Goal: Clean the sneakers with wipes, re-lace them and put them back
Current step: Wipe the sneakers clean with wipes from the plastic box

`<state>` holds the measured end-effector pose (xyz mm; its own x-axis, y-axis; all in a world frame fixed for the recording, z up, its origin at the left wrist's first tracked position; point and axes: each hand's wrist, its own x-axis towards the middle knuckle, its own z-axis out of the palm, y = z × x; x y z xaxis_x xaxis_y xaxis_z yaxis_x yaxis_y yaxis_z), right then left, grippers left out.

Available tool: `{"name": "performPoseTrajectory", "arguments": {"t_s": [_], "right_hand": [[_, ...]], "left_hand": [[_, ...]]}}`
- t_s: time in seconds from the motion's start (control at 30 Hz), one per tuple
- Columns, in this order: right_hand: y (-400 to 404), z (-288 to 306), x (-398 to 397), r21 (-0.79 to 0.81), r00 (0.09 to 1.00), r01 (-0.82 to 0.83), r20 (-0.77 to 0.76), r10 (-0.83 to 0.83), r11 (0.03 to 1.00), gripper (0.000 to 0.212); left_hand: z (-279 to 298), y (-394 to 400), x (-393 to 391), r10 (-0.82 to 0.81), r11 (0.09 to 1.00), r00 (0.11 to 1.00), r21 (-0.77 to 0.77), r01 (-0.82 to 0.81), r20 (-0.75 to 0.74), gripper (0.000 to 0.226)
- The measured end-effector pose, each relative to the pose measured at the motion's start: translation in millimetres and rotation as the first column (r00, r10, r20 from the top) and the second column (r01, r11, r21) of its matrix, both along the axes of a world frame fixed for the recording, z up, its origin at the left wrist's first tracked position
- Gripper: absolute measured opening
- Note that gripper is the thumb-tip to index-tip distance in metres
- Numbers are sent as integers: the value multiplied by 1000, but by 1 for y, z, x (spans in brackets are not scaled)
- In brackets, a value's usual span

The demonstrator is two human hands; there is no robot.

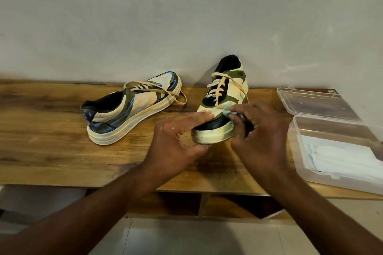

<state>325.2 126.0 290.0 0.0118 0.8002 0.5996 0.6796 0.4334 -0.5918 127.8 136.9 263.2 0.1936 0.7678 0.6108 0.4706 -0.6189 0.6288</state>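
Note:
Two cream, black and olive sneakers stand on a wooden shelf top (51,151). The right sneaker (224,93) points its toe toward me. My left hand (176,141) steadies its toe, with the fingers spread on the upper and the thumb under the sole edge. My right hand (261,132) pinches a small pale green wipe (228,108) against the right side of the upper. The left sneaker (132,107) lies further left, heel toward me, with loose cream laces trailing over the wood.
A clear plastic box (333,174) with its lid open holds white wipes (344,159) at the right end of the shelf. A grey wall rises directly behind the shoes. Open shelf compartments (207,205) sit below the front edge, above a tiled floor.

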Motion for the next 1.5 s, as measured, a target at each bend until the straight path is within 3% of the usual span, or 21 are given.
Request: {"name": "performPoseTrajectory", "arguments": {"t_s": [0.2,0.27,0.43,0.5,0.6,0.7,0.87,0.93,1.0,1.07,1.17,1.27,1.4,1.5], "right_hand": [[-24,-7,-28,81,949,-194,270,165,978,38],[-14,-5,-19,85,963,-160,233,137,983,35],[10,-2,11,-25,999,36,-23,-36,999,33],[3,-5,4,19,1000,-7,-5,7,1000,31],[-16,-10,-19,115,977,-167,150,150,979,32],[-15,-13,-21,119,952,-230,234,197,966,35],[13,-17,5,24,993,-2,-118,5,1000,29],[12,-19,1,36,989,23,-149,-17,999,26],[0,-20,-14,108,991,-84,-92,94,991,24],[-13,-23,-30,142,972,-234,68,226,962,24],[-18,-28,-36,145,938,-300,224,264,943,26],[-9,-25,-24,181,968,-221,158,193,958,26],[8,-22,-5,84,994,-34,-98,43,996,30],[4,-26,-11,105,993,-47,-100,57,993,27]], "left_hand": [[-1,0,1,-20,1000,999,-21,21,37,60],[1,0,0,0,999,999,-33,1,36,62],[4,-2,0,18,999,1000,-45,-18,-10,66],[4,-1,-1,33,998,999,-60,-32,23,66],[4,2,-3,35,996,998,-82,-31,45,65],[1,1,-5,23,996,998,-86,-18,57,63],[0,3,-8,28,993,993,-118,-14,112,63],[-3,3,-8,26,993,992,-121,-11,123,63],[-7,2,-9,31,989,989,-145,-10,142,62],[-8,2,-11,31,986,988,-165,-6,150,61],[-8,2,-15,17,986,988,-169,9,155,61],[-10,2,-18,21,981,980,-192,17,195,61],[-13,0,-23,37,979,978,-205,6,204,63],[-18,-1,-24,29,977,975,-211,18,219,64]]}}
